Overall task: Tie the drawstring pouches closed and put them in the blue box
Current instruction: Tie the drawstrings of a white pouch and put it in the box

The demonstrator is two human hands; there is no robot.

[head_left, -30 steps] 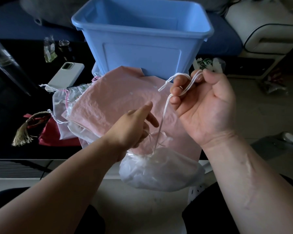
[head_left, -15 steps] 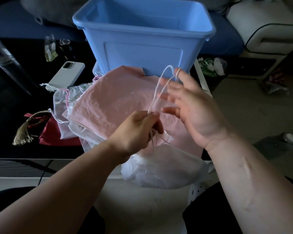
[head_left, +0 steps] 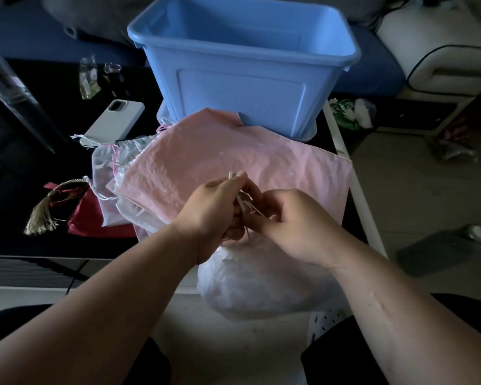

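Both hands meet over the gathered neck of a white translucent fabric pouch (head_left: 261,284), which bulges full at 6 o'clock from them and hangs past the near edge of the black glossy table (head_left: 25,173). The left hand (head_left: 214,207) has its fingers curled in tight, thumb and forefinger pinched together on the thin white drawstring cord (head_left: 241,203); a short loop of cord pokes up above the knuckles. The right hand (head_left: 295,223) touches it from 3 o'clock, fingers bent inward and closed on strands of the same cord at the pouch's neck. Its fingertips are tucked out of sight, so how they lie cannot be told.

A large pink crinkled fabric pouch (head_left: 206,162) lies flat under the hands, atop other pale sheer pouches (head_left: 106,168) at 10 o'clock. The blue plastic box (head_left: 245,87), open-topped, stands at 12 o'clock, touching the pink pouch's far edge. A white-cased phone (head_left: 114,120) lies at 10 o'clock, and a red satin pouch (head_left: 95,218) with a gold tassel (head_left: 42,218) lies at 9 o'clock.
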